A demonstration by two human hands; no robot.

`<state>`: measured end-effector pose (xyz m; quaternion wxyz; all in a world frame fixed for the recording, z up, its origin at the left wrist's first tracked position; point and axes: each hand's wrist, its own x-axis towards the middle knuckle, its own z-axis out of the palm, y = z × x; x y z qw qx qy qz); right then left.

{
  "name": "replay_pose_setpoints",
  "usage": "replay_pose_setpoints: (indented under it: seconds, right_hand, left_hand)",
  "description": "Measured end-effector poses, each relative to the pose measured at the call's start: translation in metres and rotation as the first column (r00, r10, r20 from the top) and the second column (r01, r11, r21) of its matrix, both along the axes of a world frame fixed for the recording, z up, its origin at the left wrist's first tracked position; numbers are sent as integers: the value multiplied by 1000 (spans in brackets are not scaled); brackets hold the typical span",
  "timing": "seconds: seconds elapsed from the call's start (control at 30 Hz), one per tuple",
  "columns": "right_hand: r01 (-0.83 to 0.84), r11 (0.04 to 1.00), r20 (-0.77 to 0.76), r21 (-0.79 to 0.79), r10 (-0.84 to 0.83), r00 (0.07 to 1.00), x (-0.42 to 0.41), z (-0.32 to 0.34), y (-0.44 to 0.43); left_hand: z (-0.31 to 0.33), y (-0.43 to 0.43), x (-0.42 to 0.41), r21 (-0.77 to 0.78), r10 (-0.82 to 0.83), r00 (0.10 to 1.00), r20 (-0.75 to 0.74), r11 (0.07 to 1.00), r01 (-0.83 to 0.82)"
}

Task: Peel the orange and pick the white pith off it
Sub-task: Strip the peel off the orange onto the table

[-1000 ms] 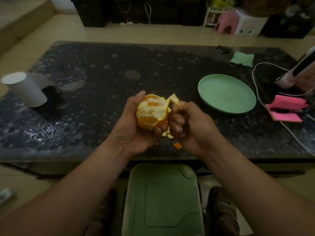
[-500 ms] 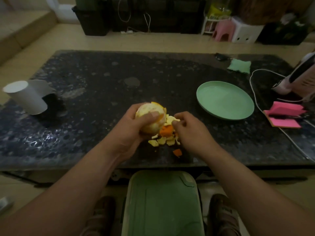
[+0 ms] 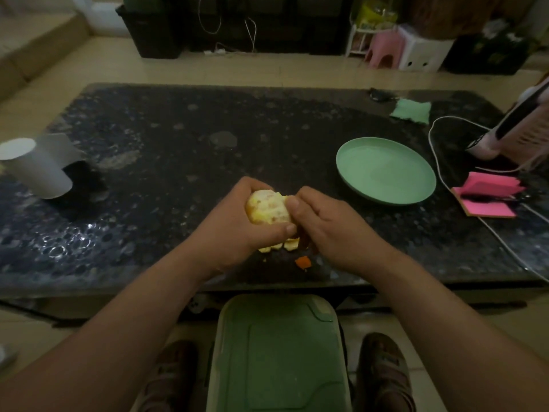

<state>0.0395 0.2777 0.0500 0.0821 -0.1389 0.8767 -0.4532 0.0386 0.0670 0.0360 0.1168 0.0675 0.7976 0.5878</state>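
A: Head view: what changed in the last second?

B: A second ago a long strip hung off the orange [image 3: 269,208]; that strip is gone, and peel pieces [image 3: 279,244] lie on the dark surface [image 3: 178,162] under the hands.

A: And the grip?

B: The left hand [image 3: 237,230] is wrapped around the fruit above the near edge; the right hand [image 3: 323,230] is back against it, fingers [image 3: 292,203] pinched at its side. Mostly pale pith faces up, so picking looks next.

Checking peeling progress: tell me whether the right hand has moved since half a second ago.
Yes. The right hand has closed in leftward, away from the green plate, onto the orange.
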Motion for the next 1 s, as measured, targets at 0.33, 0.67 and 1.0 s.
replay_pose_setpoints:
  seconds: [0.33,0.67,1.0]
  right_hand:
    - [-9,964,-116,266,41,992,-4,-9,-3]
    - [39,994,47,100,-44,998,-3,-4,-10]
    - [6,1000,141,10,-7,990,-7,-4,-8]
  left_hand:
    - [2,6,1,-116,-6,999,-54,993,0]
    - [5,0,-1,-180,-18,998,-64,984,7]
    - [8,-10,-2,-142,-63,994,-86,989,50]
